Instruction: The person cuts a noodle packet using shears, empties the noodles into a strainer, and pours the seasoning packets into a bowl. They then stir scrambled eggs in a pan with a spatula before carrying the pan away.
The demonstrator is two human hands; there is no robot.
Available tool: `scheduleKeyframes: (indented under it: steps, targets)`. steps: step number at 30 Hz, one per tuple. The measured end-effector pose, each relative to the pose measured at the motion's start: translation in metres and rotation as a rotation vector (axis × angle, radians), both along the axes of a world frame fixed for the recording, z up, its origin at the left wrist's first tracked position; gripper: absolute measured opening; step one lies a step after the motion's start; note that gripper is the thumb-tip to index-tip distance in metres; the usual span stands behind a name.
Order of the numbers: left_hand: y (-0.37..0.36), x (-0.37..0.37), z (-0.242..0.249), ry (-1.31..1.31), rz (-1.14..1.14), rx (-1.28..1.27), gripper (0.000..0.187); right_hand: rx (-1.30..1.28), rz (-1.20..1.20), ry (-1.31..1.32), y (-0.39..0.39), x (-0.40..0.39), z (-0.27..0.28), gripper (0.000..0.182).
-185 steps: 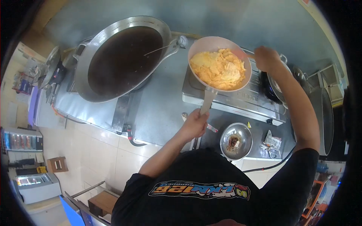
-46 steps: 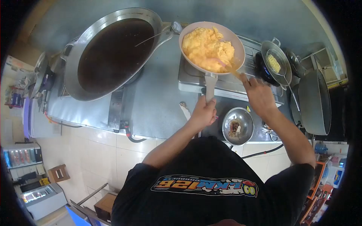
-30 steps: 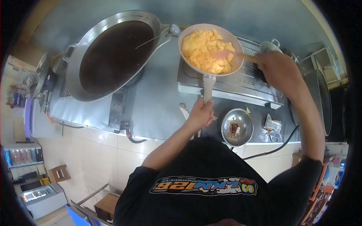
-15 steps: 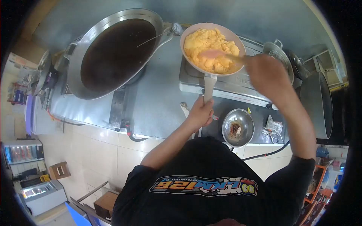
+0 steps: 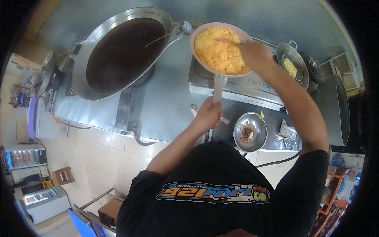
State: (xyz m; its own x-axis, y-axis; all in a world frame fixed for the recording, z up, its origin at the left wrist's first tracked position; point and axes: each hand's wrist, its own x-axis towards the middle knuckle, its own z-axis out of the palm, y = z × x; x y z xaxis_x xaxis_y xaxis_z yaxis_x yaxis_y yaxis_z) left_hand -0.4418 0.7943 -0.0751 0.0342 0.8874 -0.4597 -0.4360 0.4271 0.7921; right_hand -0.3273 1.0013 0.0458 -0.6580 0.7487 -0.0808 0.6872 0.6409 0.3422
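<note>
My left hand (image 5: 209, 115) is closed around the pale handle of a frying pan (image 5: 193, 43), which sits on a gas stove (image 5: 201, 82). Yellow scrambled egg (image 5: 221, 57) fills much of the pan. Over the pan's right side is my right hand (image 5: 256, 56), closed and blurred by motion. It grips a spatula (image 5: 226, 40) whose pinkish blade lies in the egg; most of its handle is hidden by the hand. Below the stove, close to my left hand, a steel bowl (image 5: 260, 136) holds small heaps of dark and pale seasoning.
A large wok (image 5: 81, 85) of dark liquid stands at left, a probe thermometer (image 5: 186, 27) at its rim. Right of the pan, a pot (image 5: 282, 49) carries a strainer with noodles (image 5: 290, 68). Scissors (image 5: 289, 145) lie beside a packet (image 5: 288, 130).
My right hand has swept the spatula up and left across the egg, its blade now further toward the far side. My left hand keeps its grip on the handle.
</note>
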Motion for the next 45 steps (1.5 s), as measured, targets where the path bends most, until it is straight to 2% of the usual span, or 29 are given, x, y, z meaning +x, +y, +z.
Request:
scheduleKeyframes:
  steps: [2,8,11,12,15,16,19,21,22,25,28,31,33,35,38,41,45]
  targets:
    - [0.0,-0.003,-0.001,-0.014,0.003,0.012,0.022,0.016,0.048,-0.063,-0.016,0.009,-0.008,0.019]
    - [-0.005,-0.005,-0.007,-0.069,0.004,0.024,0.021,0.114,0.165,-0.081,-0.08,0.037,0.061,0.02]
    - [-0.005,0.0,-0.005,-0.04,0.001,0.019,0.02,0.087,0.161,-0.11,-0.058,0.041,0.012,0.02]
    - [-0.005,0.0,-0.004,-0.041,-0.001,0.014,0.02,0.06,0.1,-0.125,-0.048,0.043,0.011,0.034]
    - [-0.003,-0.002,-0.004,-0.05,0.015,0.012,0.019,0.242,0.195,0.01,-0.053,0.046,0.068,0.028]
    - [-0.003,-0.002,-0.004,-0.052,0.016,0.01,0.019,0.262,0.166,0.04,-0.055,0.04,0.081,0.035]
    - [-0.002,0.0,-0.001,-0.029,0.013,0.013,0.02,0.227,0.278,0.17,-0.019,0.02,0.037,0.038]
    - [0.0,-0.002,-0.003,-0.019,-0.005,0.012,0.02,0.147,0.229,-0.018,-0.019,0.009,-0.008,0.038]
    - [0.0,-0.005,-0.005,-0.015,-0.007,0.011,0.02,0.105,0.21,-0.11,-0.023,0.002,-0.012,0.038]
    - [-0.001,-0.009,-0.012,-0.02,0.007,0.015,0.021,0.132,0.267,-0.055,-0.055,0.037,0.037,0.03]
    - [-0.001,-0.006,-0.004,-0.052,0.053,-0.01,0.02,0.188,0.285,-0.143,-0.082,0.059,0.048,0.025]
    - [0.0,-0.002,-0.007,-0.058,0.04,0.003,0.02,0.152,0.198,-0.212,-0.057,0.066,-0.009,0.035]
    - [0.001,0.001,-0.006,-0.048,0.042,0.002,0.02,0.125,0.192,-0.099,-0.038,0.07,0.008,0.034]
    - [0.003,-0.001,-0.004,-0.037,0.048,0.002,0.02,0.164,0.231,-0.026,-0.032,0.074,0.051,0.032]
    - [0.001,-0.001,-0.004,-0.057,0.06,-0.001,0.02,0.067,0.135,0.004,-0.077,0.067,0.097,0.03]
    - [0.001,0.0,-0.007,-0.061,0.044,0.018,0.019,-0.032,0.146,-0.011,-0.054,0.055,0.009,0.028]
    - [0.001,-0.006,-0.006,-0.024,0.041,0.024,0.019,0.046,0.105,0.072,-0.029,0.041,0.025,0.023]
